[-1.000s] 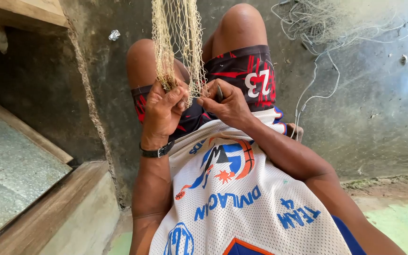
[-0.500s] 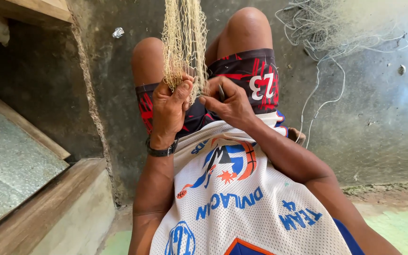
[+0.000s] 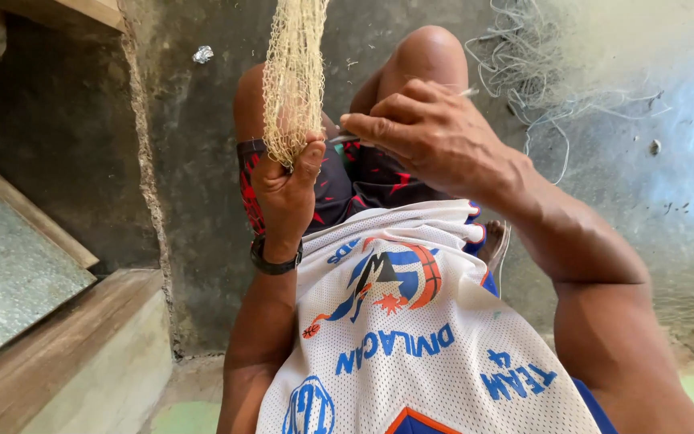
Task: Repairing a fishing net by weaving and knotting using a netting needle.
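Observation:
A bunched tan fishing net (image 3: 292,72) hangs down from the top of the view to my lap. My left hand (image 3: 287,189), with a black wristband, is closed around the net's lower end. My right hand (image 3: 431,133) is raised just right of the net, fingers pinched on a thin pale netting tool whose tip (image 3: 467,92) sticks out past the knuckles. A fine line seems to run from it toward the net. I sit with bent knees in dark red-patterned shorts and a white jersey.
A loose tangle of pale line (image 3: 540,72) lies on the grey concrete floor at the upper right. A wooden step (image 3: 58,354) and a slanted slab (image 3: 10,257) stand at the left. A small crumpled scrap (image 3: 202,54) lies on the floor.
My right hand has lifted away from my lap and now sits higher and closer to the camera. My left hand keeps its grip on the net.

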